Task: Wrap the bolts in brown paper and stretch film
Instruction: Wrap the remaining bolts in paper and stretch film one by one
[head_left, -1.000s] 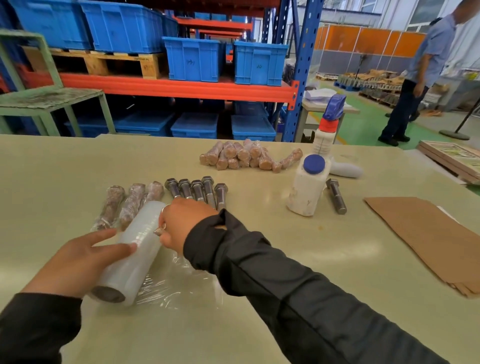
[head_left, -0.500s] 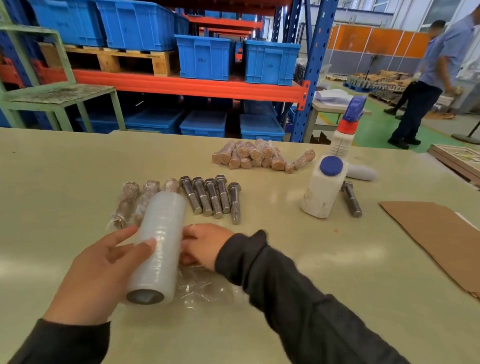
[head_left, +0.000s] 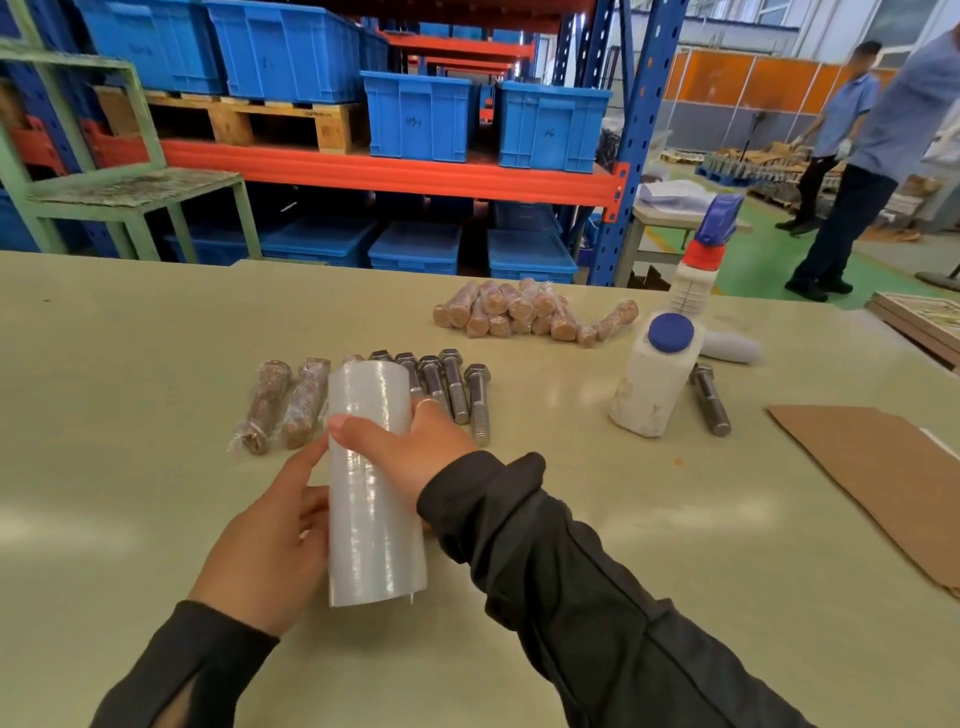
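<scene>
Five bare bolts (head_left: 457, 389) lie side by side on the table (head_left: 130, 338), with two film-wrapped bolts (head_left: 285, 405) in plain view just left of them and a third mostly hidden behind the stretch film roll (head_left: 371, 483); farther back sits a pile of paper-wrapped bolts (head_left: 524, 314), too many to count surely, and at right one loose bolt (head_left: 709, 397) beside two white bottles (head_left: 657, 379) and a stack of brown paper (head_left: 883, 473). Both hands hold the roll, which points away from the person above the table: the left hand (head_left: 270, 540) cups its left side with curled fingers, and the right hand (head_left: 410, 447) crosses in from the right, thumb over the top.
</scene>
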